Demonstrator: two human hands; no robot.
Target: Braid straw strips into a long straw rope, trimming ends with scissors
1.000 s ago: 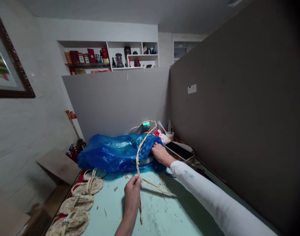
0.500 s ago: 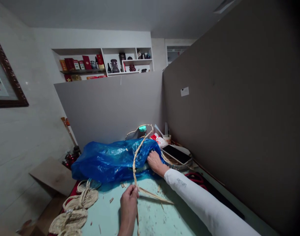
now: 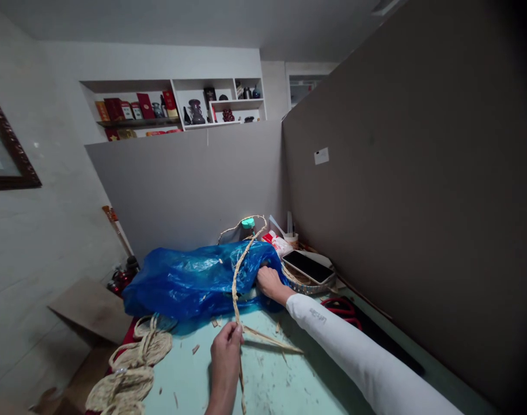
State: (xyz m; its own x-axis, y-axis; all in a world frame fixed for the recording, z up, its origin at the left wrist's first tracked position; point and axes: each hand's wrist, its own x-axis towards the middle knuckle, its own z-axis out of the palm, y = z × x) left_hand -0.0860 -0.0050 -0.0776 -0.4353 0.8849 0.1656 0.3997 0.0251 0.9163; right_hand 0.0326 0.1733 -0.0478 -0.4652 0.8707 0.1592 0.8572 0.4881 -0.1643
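Observation:
My left hand is closed, thumb against fingers, on a twisted straw cord. The cord rises from the pinch, passes over the blue plastic bag and curves back behind it. Loose strands stick out to the right of the pinch, and another hangs below. My right hand, in a white sleeve, reaches to the right end of the bag. Its fingers are curled at the bag's opening, and their tips are hidden, so what they hold cannot be made out.
Coiled straw braids lie along the table's left edge. Right of the bag, a phone rests on a round tray, with red-handled scissors nearer. A green-lidded jar stands behind. Grey partitions enclose the back and right.
The camera view has shifted slightly. My left hand keeps its pinch on the cord, and my right hand remains at the bag's opening with its fingers slightly further in.

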